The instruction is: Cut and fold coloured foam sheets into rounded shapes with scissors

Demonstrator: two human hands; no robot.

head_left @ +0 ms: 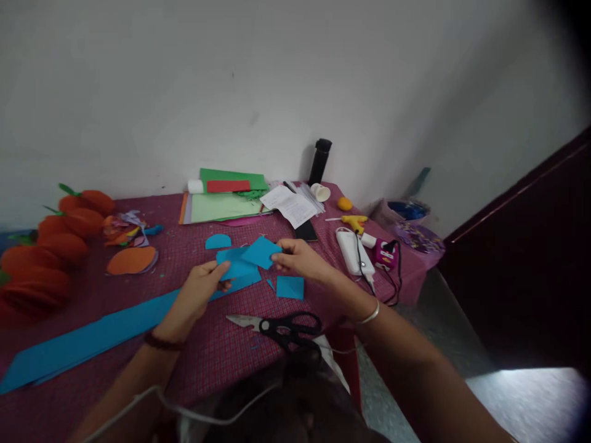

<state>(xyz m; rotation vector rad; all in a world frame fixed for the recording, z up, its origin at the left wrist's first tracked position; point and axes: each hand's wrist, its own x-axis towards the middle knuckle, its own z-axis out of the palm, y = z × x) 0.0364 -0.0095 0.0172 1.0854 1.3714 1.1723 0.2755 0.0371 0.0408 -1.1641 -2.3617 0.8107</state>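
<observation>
My left hand [205, 284] pinches a blue paper piece [236, 264] between thumb and fingers. In my right hand [295, 255] is a smaller blue paper square [261, 251], gripped at its right corner and overlapping the left piece. Beneath them a long blue paper strip [106, 332] runs to the table's left front. A separate blue square [290, 287] lies just below my right hand, and a blue half-round piece [218, 241] lies beyond my left. Black-handled scissors [277, 326] rest nearer to me, blades pointing left.
Orange paper pumpkins [60, 246] and colored scraps [132, 229] occupy the left. Green sheets [221, 208], a written paper [290, 206] and a black bottle [319, 161] lie toward the wall. At right are a yellow glue gun [354, 222], a white power bank [354, 252] and cables.
</observation>
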